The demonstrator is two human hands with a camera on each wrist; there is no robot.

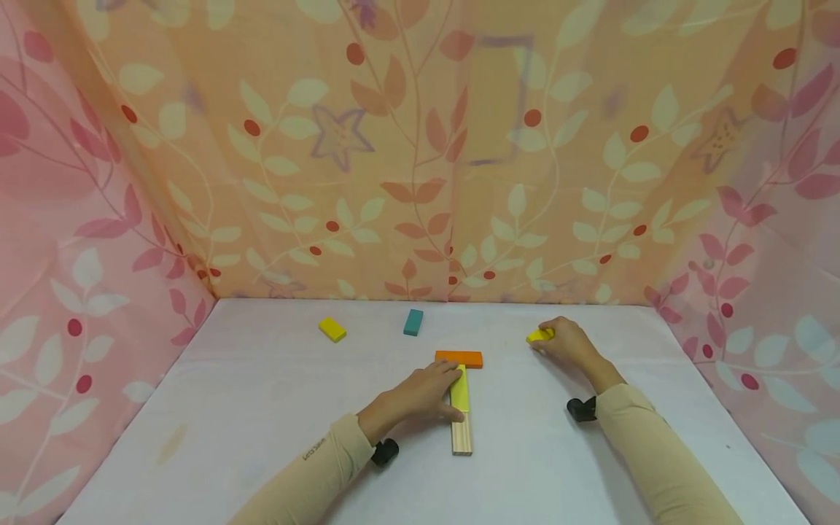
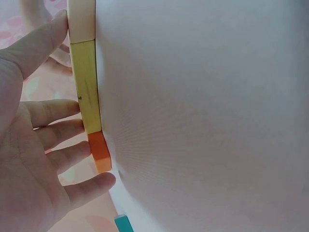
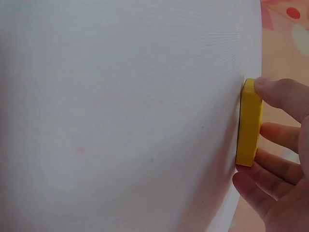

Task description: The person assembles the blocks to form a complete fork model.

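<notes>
My left hand [image 1: 423,394] reaches over a line of blocks, its fairly straight fingers resting on a pale yellow block [image 1: 461,394]. A plain wooden block [image 1: 462,437] continues that line toward me, with the thumb by the joint. Across the far end lies an orange block [image 1: 459,358], forming a T shape. In the left wrist view the pale yellow block [image 2: 85,84] meets the orange block [image 2: 99,152]. Off to the right, my right hand [image 1: 569,346] pinches a yellow block [image 3: 249,123] between thumb and fingers, low at the table surface.
Farther back on the white table [image 1: 262,408] lie another yellow block [image 1: 332,329] on the left and a teal block [image 1: 413,322] near the middle. Patterned cloth walls [image 1: 420,146] border the table at the back and both sides.
</notes>
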